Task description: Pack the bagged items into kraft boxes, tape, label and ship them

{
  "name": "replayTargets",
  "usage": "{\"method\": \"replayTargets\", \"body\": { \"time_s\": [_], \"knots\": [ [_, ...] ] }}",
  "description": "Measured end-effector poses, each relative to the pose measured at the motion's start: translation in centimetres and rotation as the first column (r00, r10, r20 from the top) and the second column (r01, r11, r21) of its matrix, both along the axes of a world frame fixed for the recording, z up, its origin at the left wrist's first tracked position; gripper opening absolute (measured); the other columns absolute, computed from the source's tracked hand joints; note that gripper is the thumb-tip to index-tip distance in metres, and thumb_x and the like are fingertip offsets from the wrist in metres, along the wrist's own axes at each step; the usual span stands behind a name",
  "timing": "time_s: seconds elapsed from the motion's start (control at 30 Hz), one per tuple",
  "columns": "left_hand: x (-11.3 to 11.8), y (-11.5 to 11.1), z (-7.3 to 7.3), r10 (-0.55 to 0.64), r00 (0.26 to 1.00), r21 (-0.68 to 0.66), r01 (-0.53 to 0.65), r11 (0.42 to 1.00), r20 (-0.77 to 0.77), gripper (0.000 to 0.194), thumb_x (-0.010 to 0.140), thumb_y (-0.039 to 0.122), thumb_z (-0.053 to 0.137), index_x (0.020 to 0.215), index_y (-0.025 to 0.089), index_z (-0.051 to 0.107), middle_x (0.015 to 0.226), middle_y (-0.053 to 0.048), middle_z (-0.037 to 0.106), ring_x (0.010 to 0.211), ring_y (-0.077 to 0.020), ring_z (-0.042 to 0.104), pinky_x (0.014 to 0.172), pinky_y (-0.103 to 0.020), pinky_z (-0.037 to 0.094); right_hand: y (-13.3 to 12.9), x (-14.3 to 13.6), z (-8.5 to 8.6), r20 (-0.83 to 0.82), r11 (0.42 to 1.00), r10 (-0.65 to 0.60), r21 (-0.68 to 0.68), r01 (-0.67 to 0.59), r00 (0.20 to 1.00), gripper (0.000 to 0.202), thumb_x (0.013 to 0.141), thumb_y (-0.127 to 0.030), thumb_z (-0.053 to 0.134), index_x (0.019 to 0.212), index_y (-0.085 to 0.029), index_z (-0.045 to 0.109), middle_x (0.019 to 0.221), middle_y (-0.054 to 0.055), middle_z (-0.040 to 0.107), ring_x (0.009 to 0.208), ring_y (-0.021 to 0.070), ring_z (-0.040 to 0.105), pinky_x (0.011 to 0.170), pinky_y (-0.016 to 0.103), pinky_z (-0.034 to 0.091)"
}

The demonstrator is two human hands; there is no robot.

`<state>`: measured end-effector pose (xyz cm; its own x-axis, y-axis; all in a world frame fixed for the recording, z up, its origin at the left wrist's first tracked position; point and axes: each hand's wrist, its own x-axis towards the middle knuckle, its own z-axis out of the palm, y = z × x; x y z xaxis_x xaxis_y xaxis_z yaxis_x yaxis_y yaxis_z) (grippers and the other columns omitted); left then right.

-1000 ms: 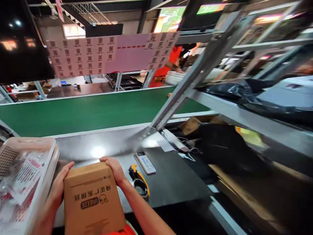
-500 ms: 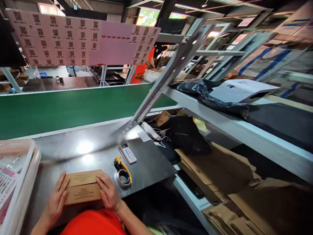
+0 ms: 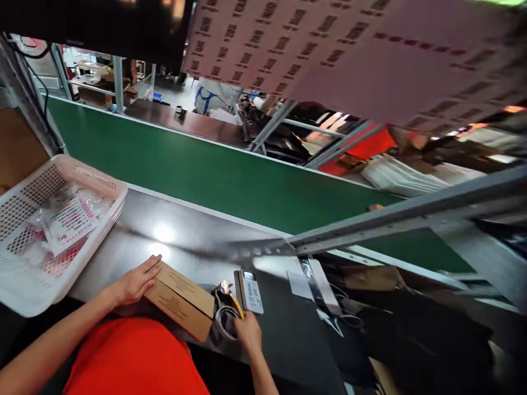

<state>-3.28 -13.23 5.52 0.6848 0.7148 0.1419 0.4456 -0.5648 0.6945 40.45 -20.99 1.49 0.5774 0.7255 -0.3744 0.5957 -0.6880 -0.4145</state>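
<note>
A closed brown cardboard box (image 3: 179, 299) with printing on its top lies on the metal table near my red-clothed front. My left hand (image 3: 138, 281) holds the box at its left end, fingers along the end and top edge. A tape dispenser (image 3: 228, 320) with a yellow handle and a roll of tape is just right of the box. My right hand (image 3: 249, 332) is closed around the dispenser's yellow handle. Beyond that hand lies a small white device with a dark screen (image 3: 252, 293).
A white plastic basket (image 3: 93, 241) holding bagged items and printed cards stands at the left. Behind the metal table (image 3: 185, 219) runs a green conveyor belt (image 3: 197, 170). A slanted metal post (image 3: 411, 206) rises at the right, near cables and cardboard. A sheet of codes (image 3: 329, 71) hangs above.
My right hand has left the box and taken hold of the tape dispenser, which is now close to the box. The box has turned at an angle. The view has swung left and tilted.
</note>
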Motion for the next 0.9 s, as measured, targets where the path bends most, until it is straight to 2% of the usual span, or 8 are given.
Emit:
{"method": "replayTargets", "body": {
  "time_s": [0.17, 0.3, 0.43, 0.57, 0.67, 0.77, 0.83, 0.9],
  "knots": [
    [-0.1, -0.7, 1.7, 0.007, 0.997, -0.055, -0.012, 0.998, -0.080, 0.060, 0.107, 0.018, 0.037, 0.167, 0.020, 0.033, 0.176, -0.011, 0.016, 0.162, -0.0282, 0.023, 0.132, -0.048, 0.030, -0.9, -1.4, 6.5, -0.149, 0.913, 0.125, 0.405, -0.054, 0.981, 0.047, 0.079, -0.036, 0.062, 0.122, -0.021, 0.053, 0.117, 0.011, 0.071, 0.108, 0.0305, 0.072, 0.093, 0.045, 0.058],
    [-0.2, -0.9, 2.2, -0.002, 0.991, -0.036, -0.003, 0.999, -0.136, 0.065, 0.106, 0.020, 0.040, 0.169, 0.017, 0.026, 0.177, -0.014, 0.011, 0.163, -0.0299, 0.021, 0.132, -0.049, 0.029, -0.6, -6.7, 11.7, 0.049, 0.497, 0.553, 0.782, -0.376, 0.832, 0.049, 0.082, -0.019, 0.065, 0.129, -0.025, 0.052, 0.134, 0.012, 0.062, 0.122, 0.0273, 0.066, 0.099, 0.042, 0.058],
    [-0.5, -0.9, 2.1, -0.004, 0.988, 0.010, 0.006, 1.000, -0.156, 0.068, 0.105, 0.024, 0.047, 0.168, 0.010, 0.026, 0.175, -0.019, 0.009, 0.163, -0.0333, 0.018, 0.133, -0.051, 0.027, 0.7, -11.3, 12.4, 0.374, 0.149, 0.761, 0.694, -0.704, 0.530, 0.063, 0.070, -0.005, 0.053, 0.130, -0.024, 0.054, 0.125, 0.011, 0.063, 0.110, 0.0242, 0.068, 0.088, 0.038, 0.061],
    [-0.3, -1.5, 2.0, 0.033, 0.987, -0.003, -0.034, 0.999, -0.157, 0.063, 0.104, 0.022, 0.046, 0.165, 0.015, 0.035, 0.175, -0.016, 0.020, 0.162, -0.0319, 0.024, 0.130, -0.055, 0.032, 1.3, -11.8, 10.9, 0.416, 0.146, 0.762, 0.637, -0.757, 0.497, 0.070, 0.065, -0.003, 0.048, 0.133, -0.022, 0.050, 0.124, 0.012, 0.061, 0.109, 0.0238, 0.068, 0.090, 0.038, 0.062],
    [1.2, -2.8, 2.7, 0.261, 0.965, -0.038, -0.260, 0.965, 0.029, 0.049, 0.102, 0.022, 0.045, 0.149, 0.019, 0.059, 0.168, -0.014, 0.040, 0.159, -0.0354, 0.032, 0.126, -0.062, 0.036, 1.1, -11.0, 10.4, 0.421, 0.136, 0.765, 0.633, -0.762, 0.487, 0.073, 0.063, -0.004, 0.049, 0.134, -0.020, 0.048, 0.127, 0.013, 0.059, 0.113, 0.0254, 0.067, 0.093, 0.040, 0.061],
    [3.8, -4.1, 4.1, 0.629, 0.733, -0.539, -0.430, 0.724, 0.260, 0.040, 0.104, 0.038, 0.045, 0.124, 0.015, 0.071, 0.137, -0.019, 0.068, 0.126, -0.0307, 0.067, 0.103, -0.048, 0.059, 0.6, -10.5, 10.3, 0.414, 0.147, 0.771, 0.623, -0.768, 0.484, 0.073, 0.063, -0.005, 0.049, 0.134, -0.020, 0.048, 0.129, 0.014, 0.058, 0.116, 0.0274, 0.067, 0.094, 0.043, 0.062],
    [5.6, -4.4, 5.2, 0.773, 0.604, -0.904, -0.196, 0.380, 0.195, 0.047, 0.102, 0.055, 0.048, 0.109, 0.016, 0.072, 0.110, -0.015, 0.076, 0.094, -0.0244, 0.075, 0.079, -0.037, 0.064, 0.4, -10.3, 10.3, 0.387, 0.170, 0.789, 0.609, -0.775, 0.477, 0.071, 0.067, -0.006, 0.050, 0.136, -0.022, 0.047, 0.132, 0.015, 0.058, 0.119, 0.0292, 0.066, 0.095, 0.045, 0.062],
    [7.1, -4.4, 6.0, 0.798, 0.585, -0.990, 0.081, 0.116, 0.142, 0.049, 0.094, 0.065, 0.058, 0.099, 0.018, 0.072, 0.095, -0.010, 0.076, 0.079, -0.0195, 0.072, 0.068, -0.030, 0.060, 0.4, -10.1, 10.5, 0.368, 0.176, 0.810, 0.591, -0.787, 0.457, 0.069, 0.071, -0.008, 0.051, 0.138, -0.024, 0.047, 0.134, 0.015, 0.057, 0.121, 0.0312, 0.066, 0.095, 0.048, 0.062]
  ]
}}
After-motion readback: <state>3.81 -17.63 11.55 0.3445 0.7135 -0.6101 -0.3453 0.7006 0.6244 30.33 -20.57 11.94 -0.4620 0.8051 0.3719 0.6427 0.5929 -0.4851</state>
